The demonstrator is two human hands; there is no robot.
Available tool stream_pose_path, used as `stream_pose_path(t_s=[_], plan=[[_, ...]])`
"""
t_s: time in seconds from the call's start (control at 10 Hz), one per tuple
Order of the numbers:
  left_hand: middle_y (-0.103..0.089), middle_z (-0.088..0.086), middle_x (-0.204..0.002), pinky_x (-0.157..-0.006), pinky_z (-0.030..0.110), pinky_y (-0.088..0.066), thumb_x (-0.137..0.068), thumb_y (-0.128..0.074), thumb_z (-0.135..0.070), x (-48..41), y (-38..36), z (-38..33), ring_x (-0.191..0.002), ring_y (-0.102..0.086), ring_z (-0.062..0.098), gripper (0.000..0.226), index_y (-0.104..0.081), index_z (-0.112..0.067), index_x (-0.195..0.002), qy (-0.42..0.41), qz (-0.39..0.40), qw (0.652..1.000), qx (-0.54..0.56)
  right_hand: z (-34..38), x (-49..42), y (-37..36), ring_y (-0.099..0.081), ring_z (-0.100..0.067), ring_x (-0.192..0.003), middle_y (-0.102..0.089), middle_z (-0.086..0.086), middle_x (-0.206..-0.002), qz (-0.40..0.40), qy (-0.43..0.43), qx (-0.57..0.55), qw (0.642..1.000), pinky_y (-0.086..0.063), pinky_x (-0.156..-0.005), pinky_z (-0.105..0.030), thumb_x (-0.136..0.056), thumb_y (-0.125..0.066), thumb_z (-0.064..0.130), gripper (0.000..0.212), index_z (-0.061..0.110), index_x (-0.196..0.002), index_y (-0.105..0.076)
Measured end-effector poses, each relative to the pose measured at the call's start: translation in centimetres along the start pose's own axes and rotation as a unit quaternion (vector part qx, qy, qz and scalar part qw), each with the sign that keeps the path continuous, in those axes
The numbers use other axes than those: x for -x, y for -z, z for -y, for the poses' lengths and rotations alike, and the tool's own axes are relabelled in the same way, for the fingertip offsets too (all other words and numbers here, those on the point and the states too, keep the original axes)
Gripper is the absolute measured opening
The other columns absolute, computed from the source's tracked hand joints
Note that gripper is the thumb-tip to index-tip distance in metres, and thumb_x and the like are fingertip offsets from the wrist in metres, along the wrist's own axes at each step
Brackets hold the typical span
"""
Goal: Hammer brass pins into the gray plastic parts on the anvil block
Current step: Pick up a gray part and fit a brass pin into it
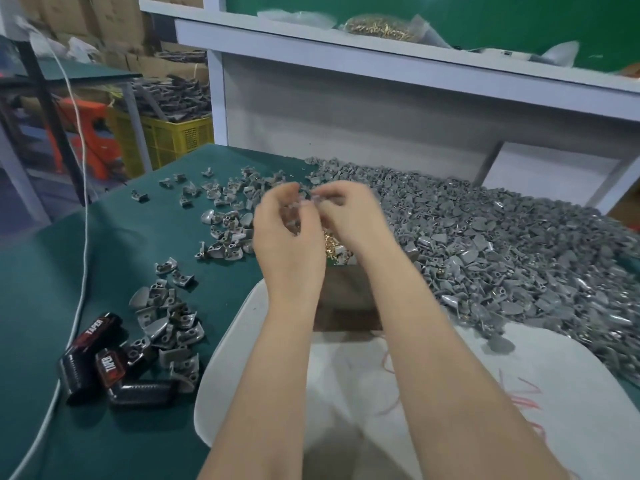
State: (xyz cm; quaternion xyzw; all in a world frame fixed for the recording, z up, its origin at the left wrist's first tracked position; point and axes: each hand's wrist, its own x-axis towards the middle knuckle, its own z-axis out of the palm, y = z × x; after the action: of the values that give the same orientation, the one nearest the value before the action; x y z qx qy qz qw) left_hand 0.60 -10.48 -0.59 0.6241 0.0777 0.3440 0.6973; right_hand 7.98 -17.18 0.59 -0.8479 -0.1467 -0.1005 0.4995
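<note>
Head view showed both hands raised together above the middle of the worktop (104, 258), blurred by motion. The left hand (287, 244) had its fingers curled round a small gray part (293, 224). The right hand (349, 220) brought its fingertips to the same spot, but I cannot tell whether they pinched the part, a pin or nothing. Just below the hands lay a small pile of brass pins (329, 244), and under them a brown block (346, 296), partly hidden by the wrists. A big heap of gray parts (519, 258) covered the right side of the green worktop and reached up to the block. Looser clusters of the same parts (225, 223) lay scattered to the left and nearer the front (169, 327). Beside the front cluster sat a black and red tool marked TAPER (91, 362), with a white cable (84, 237) running past it. A white cloth (346, 382) lay under the forearms. On the shelf (311, 39) behind rested a clear bag of pins (381, 27); a yellow crate (166, 136) stood beyond the worktop's left edge.
</note>
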Motion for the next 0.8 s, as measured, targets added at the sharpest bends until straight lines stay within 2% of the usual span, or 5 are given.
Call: stream_pose_path(t_s=[0.1,0.2,0.4,0.6,0.8], plan=[[-0.067,-0.004,-0.099,-0.088,0.023,-0.049,-0.094,-0.057,-0.019,0.5,-0.7,0.8,-0.092,-0.062,0.003,0.012,-0.06,-0.022,-0.104,0.049,0.131,0.989,-0.047,-0.5,1.8,2.9,-0.065,-0.016,-0.086,-0.07,-0.007,-0.101,-0.051,-0.029,-0.098,0.993,-0.051,-0.076,-0.022,-0.089,-0.06,0.014,0.02,0.011,-0.107,-0.067],[-0.071,0.005,-0.1,-0.093,0.036,-0.051,-0.092,-0.06,-0.017,1.0,-1.1,0.8,-0.097,-0.066,0.016,0.01,-0.059,-0.026,-0.095,0.064,0.187,0.98,-0.039,-1.7,3.6,4.6,-0.061,-0.007,-0.075,-0.07,-0.004,-0.093,-0.091,-0.006,-0.09,0.992,-0.051,-0.071,-0.021,-0.09,-0.06,0.019,0.014,0.013,-0.101,-0.066],[-0.069,-0.003,-0.097,-0.093,0.032,-0.051,-0.09,-0.063,-0.015,1.3,-1.4,0.8,-0.097,-0.064,0.011,0.022,-0.058,-0.036,-0.093,0.038,0.207,0.977,-0.043,-2.5,5.8,5.5,-0.06,-0.003,-0.076,-0.07,0.0,-0.091,-0.1,-0.006,-0.037,0.994,-0.052,-0.077,-0.023,-0.088,-0.064,0.018,0.014,0.013,-0.099,-0.069],[-0.071,0.007,-0.093,-0.091,0.044,-0.052,-0.09,-0.062,-0.013,1.4,-1.7,1.7,-0.09,-0.068,0.024,0.02,-0.053,-0.029,-0.086,0.073,0.177,0.981,-0.037,-3.5,7.1,4.9,-0.059,-0.004,-0.074,-0.067,0.008,-0.082,-0.104,-0.027,0.009,0.994,-0.05,-0.074,-0.022,-0.084,-0.067,0.028,0.016,0.016,-0.094,-0.069],[-0.072,-0.002,-0.091,-0.075,0.012,-0.05,-0.089,-0.064,-0.024,1.3,-1.9,1.7,-0.086,-0.067,0.008,0.004,-0.062,-0.022,-0.087,0.075,0.177,0.981,-0.032,-3.3,6.8,4.3,-0.058,-0.006,-0.074,-0.068,0.002,-0.084,-0.1,-0.026,0.024,0.994,-0.05,-0.076,-0.025,-0.085,-0.065,0.023,0.013,0.015,-0.093,-0.07]])
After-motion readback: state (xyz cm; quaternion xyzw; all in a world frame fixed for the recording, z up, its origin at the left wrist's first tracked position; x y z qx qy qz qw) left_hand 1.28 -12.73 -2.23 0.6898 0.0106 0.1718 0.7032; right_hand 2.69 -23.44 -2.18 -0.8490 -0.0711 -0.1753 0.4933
